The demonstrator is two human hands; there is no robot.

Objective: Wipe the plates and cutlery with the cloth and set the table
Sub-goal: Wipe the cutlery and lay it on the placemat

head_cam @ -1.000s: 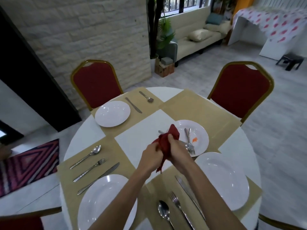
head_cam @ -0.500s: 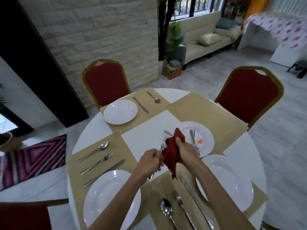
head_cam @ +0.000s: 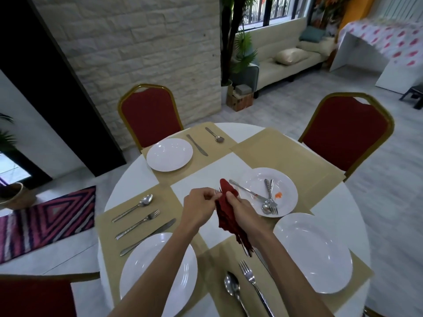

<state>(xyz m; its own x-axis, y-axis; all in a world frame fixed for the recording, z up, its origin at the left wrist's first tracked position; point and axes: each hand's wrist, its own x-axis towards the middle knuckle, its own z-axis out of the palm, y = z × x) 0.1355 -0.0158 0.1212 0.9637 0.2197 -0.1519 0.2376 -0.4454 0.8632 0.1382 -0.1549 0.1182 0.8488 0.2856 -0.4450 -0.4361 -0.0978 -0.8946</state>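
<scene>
My left hand (head_cam: 199, 208) pinches the tined end of a fork (head_cam: 216, 192) above the middle of the round table (head_cam: 128, 179). My right hand (head_cam: 243, 210) grips the dark red cloth (head_cam: 229, 221), which is wrapped round the rest of the fork and hangs down toward me. Just right of my hands, a small white plate (head_cam: 287, 186) with an orange smear holds a knife (head_cam: 246, 191), a spoon and a fork. Clean white plates lie at the far left (head_cam: 169, 154), near left (head_cam: 158, 271) and near right (head_cam: 313, 252).
Tan placemats (head_cam: 274, 147) cover the table. A spoon (head_cam: 132, 208), fork and knife lie beside the near-left plate. Another spoon (head_cam: 232, 288) and fork lie in front of me. A knife and spoon sit by the far plate. Red chairs (head_cam: 148, 115) stand around the table.
My left hand has shifted from the fork's lower part to its tined end. The cloth now covers the fork further down. My head moved, so the table sits lower in view.
</scene>
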